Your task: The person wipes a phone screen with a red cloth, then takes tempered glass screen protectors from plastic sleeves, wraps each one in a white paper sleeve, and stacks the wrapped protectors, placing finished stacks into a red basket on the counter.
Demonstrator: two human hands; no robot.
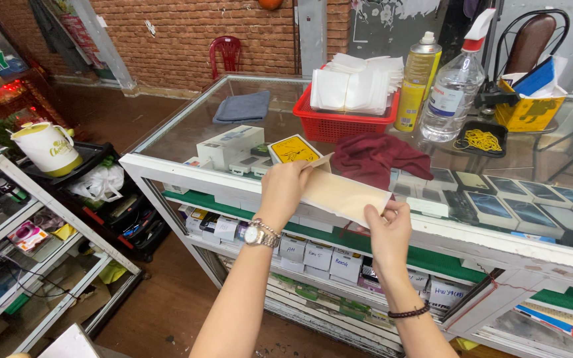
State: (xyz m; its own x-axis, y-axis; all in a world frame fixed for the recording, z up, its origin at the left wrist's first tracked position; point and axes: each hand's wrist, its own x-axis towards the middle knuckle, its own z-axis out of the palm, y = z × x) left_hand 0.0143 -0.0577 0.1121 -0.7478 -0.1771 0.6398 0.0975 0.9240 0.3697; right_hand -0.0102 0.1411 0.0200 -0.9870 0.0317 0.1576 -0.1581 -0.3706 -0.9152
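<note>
My left hand, with a silver wristwatch on the wrist, pinches the upper left end of a long beige paper envelope. My right hand, with a dark bead bracelet, grips the envelope's lower right corner. The envelope hangs stretched between both hands over the front edge of a glass display counter. A yellow card box lies on the glass just behind my left hand. A maroon cloth lies crumpled behind the envelope.
A red basket of white sleeves, a yellow spray can, a clear spray bottle, a grey cloth and white boxes are on the counter. A shelf and kettle stand at left.
</note>
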